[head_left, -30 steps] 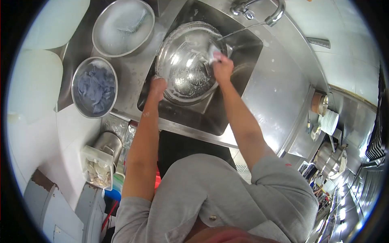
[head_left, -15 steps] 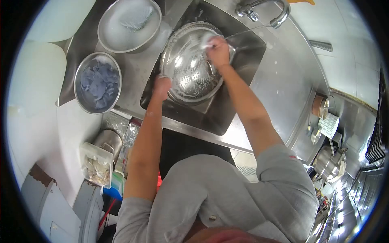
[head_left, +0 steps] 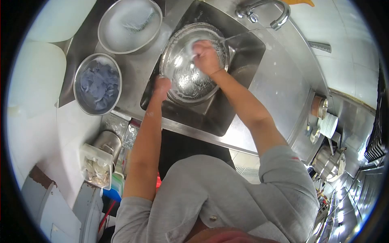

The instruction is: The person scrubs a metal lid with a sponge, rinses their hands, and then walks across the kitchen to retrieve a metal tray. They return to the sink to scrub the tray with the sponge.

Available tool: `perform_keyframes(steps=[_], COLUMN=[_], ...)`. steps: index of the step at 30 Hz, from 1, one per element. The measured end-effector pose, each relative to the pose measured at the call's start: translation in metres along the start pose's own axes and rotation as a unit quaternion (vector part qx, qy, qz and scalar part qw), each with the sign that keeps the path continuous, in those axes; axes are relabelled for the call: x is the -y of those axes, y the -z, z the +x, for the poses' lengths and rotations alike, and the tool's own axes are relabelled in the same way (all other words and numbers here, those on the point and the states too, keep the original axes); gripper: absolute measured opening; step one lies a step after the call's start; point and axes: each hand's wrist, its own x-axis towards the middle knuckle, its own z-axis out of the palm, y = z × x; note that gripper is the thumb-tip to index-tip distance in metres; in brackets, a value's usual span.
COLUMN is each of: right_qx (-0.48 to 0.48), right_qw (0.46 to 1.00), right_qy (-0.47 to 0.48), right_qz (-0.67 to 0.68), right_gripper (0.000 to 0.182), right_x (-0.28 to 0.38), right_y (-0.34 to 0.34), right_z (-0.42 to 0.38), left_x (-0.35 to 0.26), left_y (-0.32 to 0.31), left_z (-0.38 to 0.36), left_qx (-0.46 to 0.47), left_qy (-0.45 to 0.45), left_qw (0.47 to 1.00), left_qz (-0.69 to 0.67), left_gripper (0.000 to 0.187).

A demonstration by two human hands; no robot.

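Note:
A large round steel basin [head_left: 187,83], streaked with suds, lies tilted in the sink [head_left: 219,117]. My left hand [head_left: 163,84] is closed on its rim at the lower left. Over the basin's inside surface, my right hand [head_left: 206,56] presses down with curled fingers around something whitish, blurred by motion; what it is I cannot tell. From the faucet [head_left: 279,20] at the upper right, a thin stream of water runs toward the basin's right rim.
Left of the sink stand a steel bowl of soapy water [head_left: 104,34] with a scrubbing pad in it and a smaller bowl [head_left: 77,87] holding wet grey-blue cloth. Stacked white plates [head_left: 328,124] and a steel pot [head_left: 326,162] are at the right. A plastic tub [head_left: 96,164] sits lower left.
My right hand has moved left and slightly down across the basin's inside, away from its right rim. My left hand stays at the rim.

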Motion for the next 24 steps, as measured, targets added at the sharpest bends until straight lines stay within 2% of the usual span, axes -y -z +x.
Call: perform_keyframes(steps=[3,4,7,8,10,11,12,13,14,16,17,18,20,21,22,24], right_qx=[-0.028,0.001,-0.002,-0.059,-0.010,0.014,-0.056,-0.041,-0.025,-0.089,-0.126,-0.161,-0.184,-0.197,-0.148,-0.118], right_qw=[0.996,0.982,0.984,0.993,0.999,0.999,0.996,0.980,0.943,0.849,0.817,0.780,0.776,0.775,0.832,0.865], right_qy=[-0.080,-0.187,-0.176,-0.102,-0.027,0.007,-0.055,-0.194,-0.330,-0.509,-0.556,-0.601,-0.601,-0.598,-0.525,-0.487], right_qz=[-0.017,-0.031,-0.039,-0.024,0.018,0.039,0.038,0.008,-0.022,-0.110,-0.090,-0.067,-0.055,-0.049,-0.104,0.010], right_gripper=[0.015,0.014,0.013,0.015,0.016,0.016,0.015,0.014,0.013,0.011,0.012,0.013,0.015,0.016,0.015,0.016], right_x=[-0.025,-0.053,-0.056,-0.034,-0.007,-0.001,-0.017,-0.045,-0.069,-0.091,-0.105,-0.113,-0.099,-0.091,-0.087,-0.048], right_y=[0.012,0.019,0.016,0.003,0.002,0.002,0.000,0.010,0.022,0.021,0.012,0.004,0.008,0.012,0.014,0.019], right_z=[-0.004,-0.009,-0.006,-0.004,0.009,0.008,0.001,-0.009,-0.029,-0.091,-0.133,-0.159,-0.132,-0.107,-0.084,-0.019], left_x=[-0.011,0.000,0.005,0.010,0.062,0.065,0.067,0.026,0.001,0.004,0.008,0.013,0.032,0.029,0.017,0.005], left_y=[-0.001,0.000,0.002,0.001,0.015,0.015,0.016,0.005,0.000,0.000,-0.005,-0.004,0.009,0.007,0.001,-0.004], left_z=[-0.007,0.000,0.014,0.021,0.096,0.093,0.090,0.038,0.005,0.010,0.017,0.025,0.053,0.050,0.033,0.014], left_qx=[-0.009,-0.007,-0.017,-0.022,-0.002,0.001,0.005,-0.001,-0.006,-0.033,-0.045,-0.036,-0.018,-0.021,-0.024,-0.019], left_qy=[-0.007,-0.020,-0.031,-0.025,-0.093,-0.090,-0.087,-0.056,-0.023,-0.024,-0.025,-0.031,-0.040,-0.035,-0.023,-0.007], left_qw=[0.999,0.999,0.999,0.999,0.993,0.993,0.994,0.998,1.000,0.999,0.999,0.999,0.996,0.998,0.999,0.999], left_qz=[-0.035,-0.040,-0.015,-0.002,0.075,0.073,0.072,0.025,-0.020,0.003,0.010,-0.020,-0.073,-0.047,-0.016,0.035], left_gripper=[0.050,0.049,0.048,0.047,0.047,0.047,0.046,0.046,0.046,0.029,0.023,0.029,0.045,0.039,0.033,0.024])
